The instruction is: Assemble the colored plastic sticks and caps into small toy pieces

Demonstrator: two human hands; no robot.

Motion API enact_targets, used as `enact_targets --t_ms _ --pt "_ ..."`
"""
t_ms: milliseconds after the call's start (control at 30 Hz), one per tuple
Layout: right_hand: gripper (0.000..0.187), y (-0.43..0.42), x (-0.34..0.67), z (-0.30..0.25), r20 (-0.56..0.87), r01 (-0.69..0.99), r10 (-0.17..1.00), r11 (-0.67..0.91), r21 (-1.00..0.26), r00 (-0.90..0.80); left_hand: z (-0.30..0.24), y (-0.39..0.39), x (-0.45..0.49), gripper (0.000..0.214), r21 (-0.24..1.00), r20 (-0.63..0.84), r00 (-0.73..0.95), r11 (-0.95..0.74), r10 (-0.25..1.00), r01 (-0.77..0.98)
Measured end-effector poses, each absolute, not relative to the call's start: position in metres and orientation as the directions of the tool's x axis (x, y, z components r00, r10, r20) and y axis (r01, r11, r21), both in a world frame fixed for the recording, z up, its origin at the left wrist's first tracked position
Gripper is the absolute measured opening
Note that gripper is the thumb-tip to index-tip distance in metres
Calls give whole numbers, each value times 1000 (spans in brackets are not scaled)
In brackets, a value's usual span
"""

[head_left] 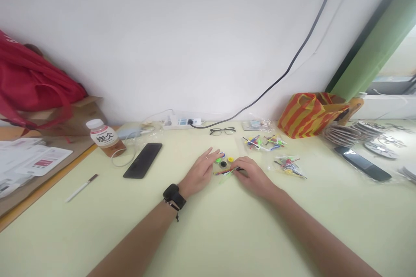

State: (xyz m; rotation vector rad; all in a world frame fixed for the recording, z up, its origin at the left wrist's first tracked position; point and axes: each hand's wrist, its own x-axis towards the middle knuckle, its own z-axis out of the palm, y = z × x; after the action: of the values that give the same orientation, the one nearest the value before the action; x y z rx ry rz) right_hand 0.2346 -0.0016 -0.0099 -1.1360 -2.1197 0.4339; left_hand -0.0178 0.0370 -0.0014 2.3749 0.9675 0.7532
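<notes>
My left hand [200, 171] lies flat on the pale yellow table [208, 233], fingers stretched toward a few small round plastic pieces [223, 161], green, black, blue and yellow. A black watch sits on that wrist. My right hand [251, 175] is curled, its fingertips pinching a bundle of thin coloured sticks [226, 172] that lies on the table between the two hands.
Clear bags of coloured parts [264, 142] lie behind and beside my right hand [287, 166]. Glasses [222, 130], a power strip [182, 122], a dark phone [143, 160], a bottle [104, 137], a pen [82, 187], a striped bag [308, 113], and another phone [362, 163] surround the area.
</notes>
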Motion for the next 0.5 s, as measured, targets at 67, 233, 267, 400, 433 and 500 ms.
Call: enact_targets --t_ms 67,233,267,400,433,500 --pt "21 -4 233 -8 405 589 822 570 -574 -400 1 34 -16 47 577 275 604 -631 748 519" --pt "26 -6 232 -5 396 592 827 562 -577 -399 2 32 -10 45 505 285 615 -661 735 556" --pt "26 -6 232 -4 398 590 829 560 -581 -394 2 32 -10 43 495 320 610 -677 725 545" --pt "24 -6 233 -4 401 585 841 541 -604 -363 3 36 -9 37 529 424 534 -679 732 510" --pt "23 -6 233 -3 402 583 844 535 -611 -354 3 36 -9 35 546 429 512 -665 744 510" --pt "23 -7 233 -2 406 578 850 527 -624 -336 4 37 -10 29 568 428 481 -642 765 516"
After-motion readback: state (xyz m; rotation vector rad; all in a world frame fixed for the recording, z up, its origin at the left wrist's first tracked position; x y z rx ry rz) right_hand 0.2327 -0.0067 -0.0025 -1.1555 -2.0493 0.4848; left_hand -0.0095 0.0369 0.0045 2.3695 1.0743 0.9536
